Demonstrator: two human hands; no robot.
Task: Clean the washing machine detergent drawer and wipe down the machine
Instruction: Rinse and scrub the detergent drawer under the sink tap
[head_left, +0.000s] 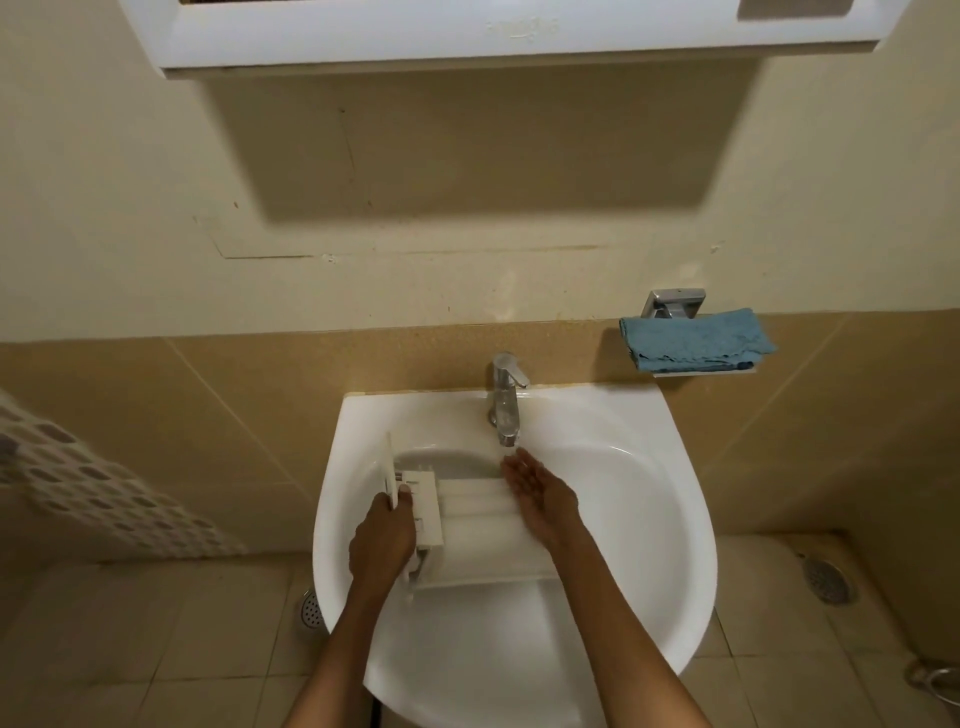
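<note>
Rinse step at hand: white plastic detergent drawer (478, 525) lies across the bowl of the white ceramic basin (675, 519), front panel to the left, just below the chrome tap (506, 400). Left hand (382, 545) grips the panel end, fingers curled round it. Right hand (540, 499) is spread and relaxed under the spout, holding nothing; whether it touches the drawer's far end is hard to tell, and water flow is blurry, probably running. Best done by tilting the drawer so water runs through each compartment, rubbing residue out of the corners with the free fingers. Folded blue cloth (696, 345) waits on the wall shelf for wiping.
</note>
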